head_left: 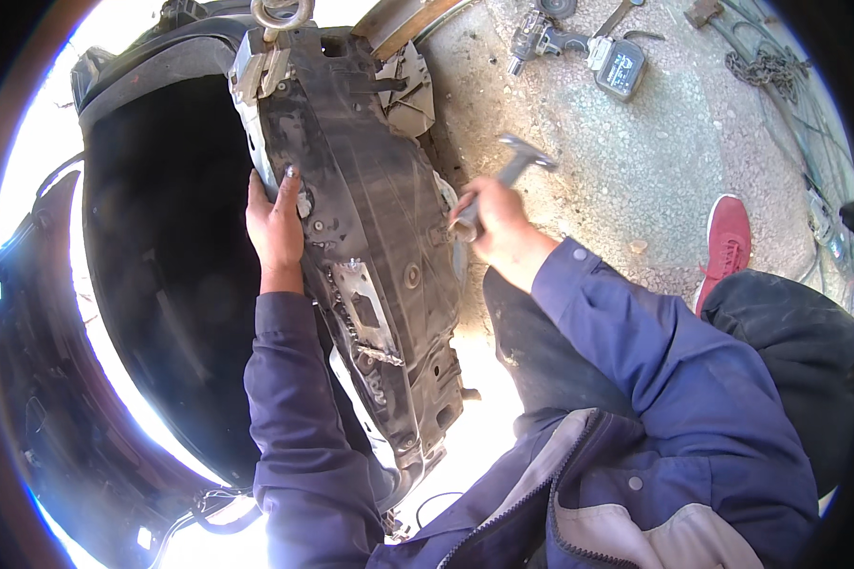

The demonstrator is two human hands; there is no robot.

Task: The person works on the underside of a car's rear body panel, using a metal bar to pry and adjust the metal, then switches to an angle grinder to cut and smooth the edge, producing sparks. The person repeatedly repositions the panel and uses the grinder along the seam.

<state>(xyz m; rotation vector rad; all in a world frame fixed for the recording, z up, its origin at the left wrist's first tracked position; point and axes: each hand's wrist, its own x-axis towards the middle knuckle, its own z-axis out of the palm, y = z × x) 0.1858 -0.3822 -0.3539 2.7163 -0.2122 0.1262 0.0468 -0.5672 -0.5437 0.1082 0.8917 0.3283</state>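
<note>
A long dark car body panel (351, 190) runs from the top of the view down toward me. My left hand (277, 232) grips its left edge, the thumb over the top face and the fingers down the side. A torn bare-metal patch (362, 308) with ragged edges shows on the panel, nearer to me than that hand. Just off the panel's right edge, my right hand (498, 220) is closed round the handle of a hammer (529, 152). The hammer's metal head points away from me, above the floor, apart from the panel.
At the panel's far end sits a metal clamp (261, 66) with a thick ring (283, 11). A cordless power tool (569, 47) lies on the concrete floor (655, 142). Chain (767, 68) and cables lie at the far right. My red shoe (728, 242) stands on the right.
</note>
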